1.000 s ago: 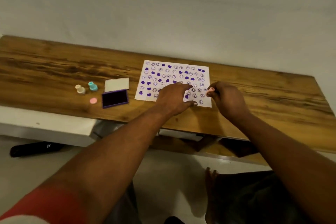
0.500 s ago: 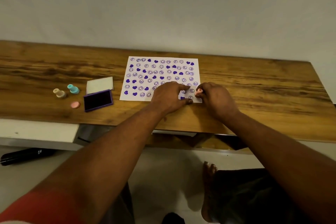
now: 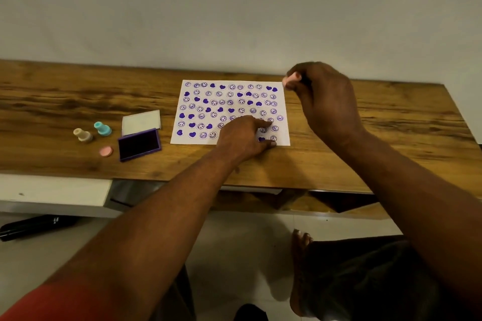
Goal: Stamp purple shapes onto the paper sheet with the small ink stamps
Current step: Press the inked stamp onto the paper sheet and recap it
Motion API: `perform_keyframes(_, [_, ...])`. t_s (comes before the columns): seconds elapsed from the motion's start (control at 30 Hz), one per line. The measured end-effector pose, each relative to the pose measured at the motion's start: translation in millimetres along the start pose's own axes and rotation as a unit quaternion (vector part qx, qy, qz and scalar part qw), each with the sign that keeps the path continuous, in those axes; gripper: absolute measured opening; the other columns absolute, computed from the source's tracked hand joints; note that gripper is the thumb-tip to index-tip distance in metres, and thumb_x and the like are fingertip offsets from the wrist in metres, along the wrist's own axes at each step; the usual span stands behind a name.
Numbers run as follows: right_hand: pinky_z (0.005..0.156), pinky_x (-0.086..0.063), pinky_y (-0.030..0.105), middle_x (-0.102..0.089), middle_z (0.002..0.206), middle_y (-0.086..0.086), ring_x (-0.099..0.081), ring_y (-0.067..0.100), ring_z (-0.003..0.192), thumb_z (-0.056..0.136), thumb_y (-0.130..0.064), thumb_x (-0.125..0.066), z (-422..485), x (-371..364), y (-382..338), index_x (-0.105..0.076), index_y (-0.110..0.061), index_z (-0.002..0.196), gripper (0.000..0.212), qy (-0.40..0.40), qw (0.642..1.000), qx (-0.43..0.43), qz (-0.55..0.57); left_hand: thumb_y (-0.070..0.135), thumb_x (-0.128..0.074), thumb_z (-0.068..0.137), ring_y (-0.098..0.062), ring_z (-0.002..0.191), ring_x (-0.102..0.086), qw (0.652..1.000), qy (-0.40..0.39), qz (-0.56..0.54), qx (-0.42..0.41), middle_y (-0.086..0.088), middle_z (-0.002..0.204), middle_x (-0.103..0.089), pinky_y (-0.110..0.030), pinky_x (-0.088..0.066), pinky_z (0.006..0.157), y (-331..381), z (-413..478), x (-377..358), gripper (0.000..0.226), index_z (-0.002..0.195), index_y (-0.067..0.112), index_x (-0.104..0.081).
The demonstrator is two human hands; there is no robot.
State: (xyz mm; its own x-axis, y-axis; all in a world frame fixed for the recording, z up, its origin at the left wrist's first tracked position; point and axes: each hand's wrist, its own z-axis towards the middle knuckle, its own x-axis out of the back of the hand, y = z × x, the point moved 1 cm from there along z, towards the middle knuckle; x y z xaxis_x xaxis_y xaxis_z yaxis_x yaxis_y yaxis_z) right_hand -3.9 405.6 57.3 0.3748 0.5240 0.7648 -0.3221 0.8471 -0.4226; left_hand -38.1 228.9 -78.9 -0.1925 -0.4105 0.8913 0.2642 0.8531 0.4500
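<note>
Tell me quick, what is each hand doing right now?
Left hand: open, pressed flat on the paper sheet.
Right hand: closed on a pink stamp, raised above the sheet's far right corner.

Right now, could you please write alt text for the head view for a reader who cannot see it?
A person's left hand presses flat on a paper sheet covered with purple hearts and smiley faces, while the right hand holds a pink stamp raised above the sheet's far right corner. On the wooden table to the left lie an open purple ink pad, two stamps and a pink cap.
</note>
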Motion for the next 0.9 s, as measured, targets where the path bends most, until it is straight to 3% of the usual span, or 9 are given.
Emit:
perform_keyframes(0.1, [0.078, -0.049, 0.029, -0.072, 0.107, 0.005, -0.064, 0.017, 0.093, 0.102, -0.031, -0.057, -7.5, -9.8, 7.1, -0.069, -0.012, 0.114, 0.025, 0.035, 0.999, 0.018, 0.014, 0.073, -0.073, 0.077, -0.018, 0.121, -0.06, 1.0, -0.001, -0.008, 0.006, 0.009, 0.13, -0.064, -0.037, -0.049, 0.093, 0.5, 0.4, 0.4, 0.067, 0.139, 0.048, -0.059])
perform_keyframes(0.2, [0.086, -0.043, 0.039, -0.068, 0.119, 0.015, -0.063, 0.033, 0.106, 0.104, -0.022, -0.054, -55.1, -60.2, 32.8, -0.067, -0.008, 0.122, 0.026, -0.178, 0.98, -0.058, -0.075, 0.072, -0.073, 0.078, -0.019, 0.12, -0.06, 1.0, 0.005, -0.002, -0.001, 0.007, 0.127, -0.066, -0.036, -0.049, 0.092, 1.2, -0.3, 0.2, 0.067, 0.139, 0.047, -0.06])
perform_keyframes(0.27, [0.088, -0.044, 0.043, -0.066, 0.123, 0.018, -0.061, 0.038, 0.11, 0.104, -0.02, -0.054, -81.0, -80.1, 45.2, -0.063, -0.006, 0.129, 0.03, -0.235, 0.964, -0.088, -0.093, 0.074, -0.072, 0.078, -0.019, 0.121, -0.06, 1.0, 0.004, 0.001, -0.007, 0.006, 0.129, -0.066, -0.037, -0.05, 0.093, 1.7, -0.9, -0.1, 0.068, 0.139, 0.046, -0.061])
perform_keyframes(0.43, [0.076, -0.049, 0.041, -0.07, 0.108, 0.018, -0.066, 0.038, 0.097, 0.099, -0.022, -0.062, -74.2, -86.7, 51.1, -0.066, -0.007, 0.119, 0.026, -0.207, 0.968, -0.077, -0.118, 0.074, -0.071, 0.077, -0.019, 0.12, -0.06, 1.0, 0.008, 0.003, -0.001, 0.006, 0.126, -0.066, -0.035, -0.047, 0.089, 4.7, -2.0, 0.1, 0.067, 0.138, 0.047, -0.061])
perform_keyframes(0.9, [0.074, -0.048, 0.036, -0.072, 0.112, 0.013, -0.067, 0.037, 0.098, 0.097, -0.024, -0.064, -78.0, -88.6, 61.8, -0.067, -0.012, 0.121, 0.026, -0.178, 0.977, -0.058, -0.098, 0.072, -0.078, 0.07, -0.017, 0.124, -0.06, 1.0, -0.007, -0.014, 0.014, 0.009, 0.135, -0.065, -0.038, -0.048, 0.094, 3.2, -1.5, 6.1, 0.072, 0.136, 0.05, -0.061])
